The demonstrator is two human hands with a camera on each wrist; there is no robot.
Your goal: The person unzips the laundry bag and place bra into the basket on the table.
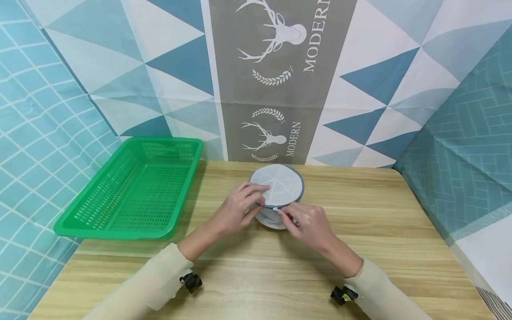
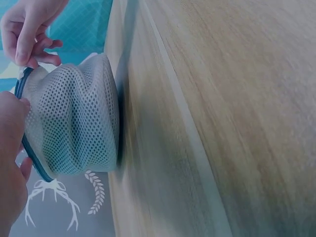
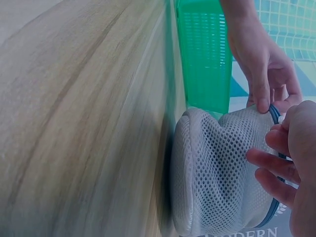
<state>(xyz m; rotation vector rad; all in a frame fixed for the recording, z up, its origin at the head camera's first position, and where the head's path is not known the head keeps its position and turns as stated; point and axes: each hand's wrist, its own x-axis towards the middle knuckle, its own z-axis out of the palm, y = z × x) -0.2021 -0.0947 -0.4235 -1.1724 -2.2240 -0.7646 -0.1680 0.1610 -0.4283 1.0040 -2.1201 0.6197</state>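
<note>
A round white mesh laundry bag (image 1: 280, 182) with a blue-grey zippered rim stands on the table, its mesh side wall (image 2: 74, 118) creased inward. My left hand (image 1: 242, 206) pinches the rim at the near left, with its upper fingers lying over the mesh top. Close beside it, my right hand (image 1: 310, 222) pinches the small white zipper pull (image 1: 276, 209) at the near edge of the rim. In the right wrist view, the other right fingers (image 3: 274, 168) spread loosely along the bag's side. The inside of the bag is hidden.
A green plastic basket (image 1: 188, 186) with slotted walls stands on the wooden table (image 1: 360, 213) to the left of the bag. Behind the table hangs a patterned cloth backdrop (image 1: 240, 58) with deer heads and triangles. Blue tiled-pattern cloth (image 1: 36, 124) borders the left side.
</note>
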